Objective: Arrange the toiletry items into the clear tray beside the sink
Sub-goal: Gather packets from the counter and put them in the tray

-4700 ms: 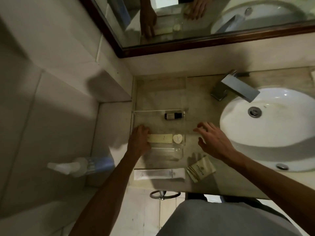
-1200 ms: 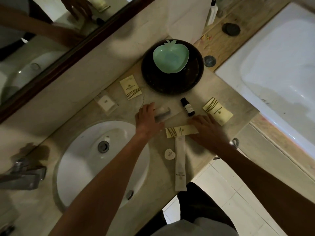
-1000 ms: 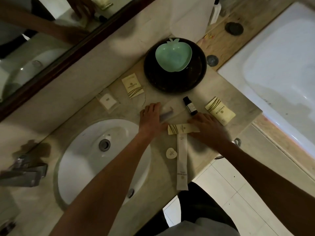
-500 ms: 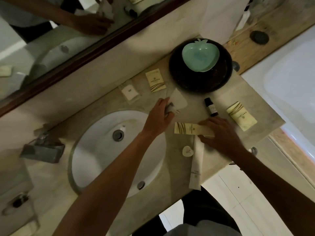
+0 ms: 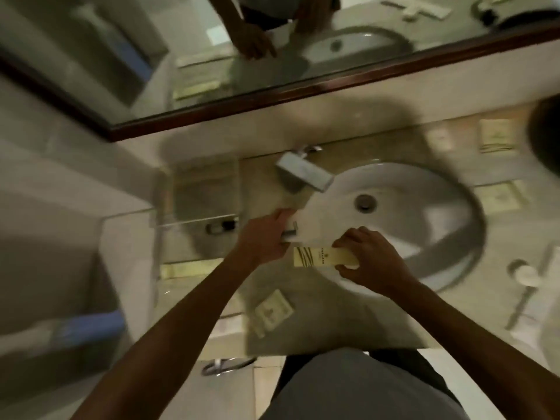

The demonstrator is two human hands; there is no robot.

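My left hand (image 5: 263, 236) grips a small clear-wrapped item (image 5: 289, 233) above the sink's left rim. My right hand (image 5: 368, 259) holds a long cream box (image 5: 324, 257) with dark stripes over the basin. The clear tray (image 5: 206, 189) sits left of the faucet on the counter. A small dark bottle (image 5: 221, 227) lies in it, and a cream box (image 5: 188, 271) lies near its front edge. The picture is blurred by motion.
The white sink (image 5: 394, 219) and chrome faucet (image 5: 303, 174) fill the middle. A cream packet (image 5: 272, 312) lies on the counter's front, with more packets (image 5: 497, 136) at the right. A mirror (image 5: 272, 40) runs along the back. A spray bottle (image 5: 81, 327) lies low at left.
The view has swung left from the counter's right end to the sink and tray. Both hands lifted their items off the counter and carried them leftward over the basin.
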